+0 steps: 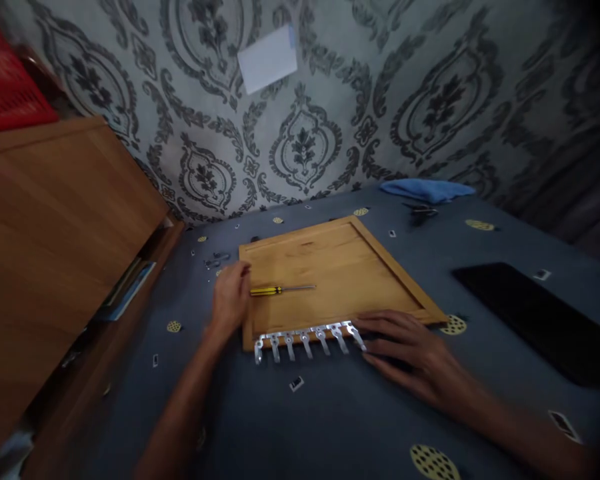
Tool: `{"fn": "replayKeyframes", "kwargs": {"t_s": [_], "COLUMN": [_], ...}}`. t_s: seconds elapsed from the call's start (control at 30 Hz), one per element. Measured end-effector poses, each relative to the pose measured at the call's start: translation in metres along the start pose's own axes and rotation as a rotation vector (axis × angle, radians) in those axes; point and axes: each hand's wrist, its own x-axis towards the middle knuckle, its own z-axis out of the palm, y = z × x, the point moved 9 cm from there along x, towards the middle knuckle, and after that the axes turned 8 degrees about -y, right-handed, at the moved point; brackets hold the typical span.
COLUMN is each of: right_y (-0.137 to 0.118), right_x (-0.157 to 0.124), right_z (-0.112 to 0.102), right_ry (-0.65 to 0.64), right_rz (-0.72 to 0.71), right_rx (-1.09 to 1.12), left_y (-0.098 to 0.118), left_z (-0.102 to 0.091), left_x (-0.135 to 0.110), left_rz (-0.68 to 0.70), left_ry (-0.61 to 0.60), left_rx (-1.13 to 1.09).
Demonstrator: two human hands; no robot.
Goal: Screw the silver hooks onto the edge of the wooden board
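A framed wooden board (300, 257) lies on the dark patterned cloth. Along its near edge runs a metal hook rack (306, 341) with several silver hooks pointing toward me. My left hand (231, 293) is curled against the board's left edge, fingers closed around it and partly hidden. Right beside those fingers, a screwdriver (275, 290) with a yellow and black handle lies on the board, its shaft pointing right. My right hand (413, 353) is stretched out at the rack's right end, fingers slightly apart, touching the last hook and the board's near edge.
A black flat object (535, 317) lies at the right. Toward the back are a blue cloth (427, 190) and a dark tool (420, 212). Small metal pieces (216, 259) lie left of the board. A wooden cabinet (70, 247) borders the left; a papered wall (300, 147) stands behind.
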Motion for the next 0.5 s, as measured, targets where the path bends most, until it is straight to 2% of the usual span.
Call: {"fn": "replayKeyframes", "kwargs": {"t_s": [0.13,0.23,0.33,0.5], "right_y": [-0.005,-0.004,-0.002,-0.001], "right_x": [0.003,0.004,0.003,0.003], "right_z": [-0.004,-0.003,-0.001,0.000], "right_ry": [0.018,0.012,0.000,-0.012], "right_rz": [-0.017,-0.001,0.030,0.033], "right_rx": [-0.042,-0.018,0.003,0.007], "left_y": [-0.090,-0.135,-0.156,-0.164], "left_z": [-0.035,-0.041,-0.031,-0.016], "left_x": [-0.004,-0.009,-0.010,-0.007], "left_rz": [-0.208,-0.290,-0.299,-0.250], "left_ry": [0.177,0.191,0.139,0.054], "left_rx": [0.037,0.037,0.019,0.005]}}
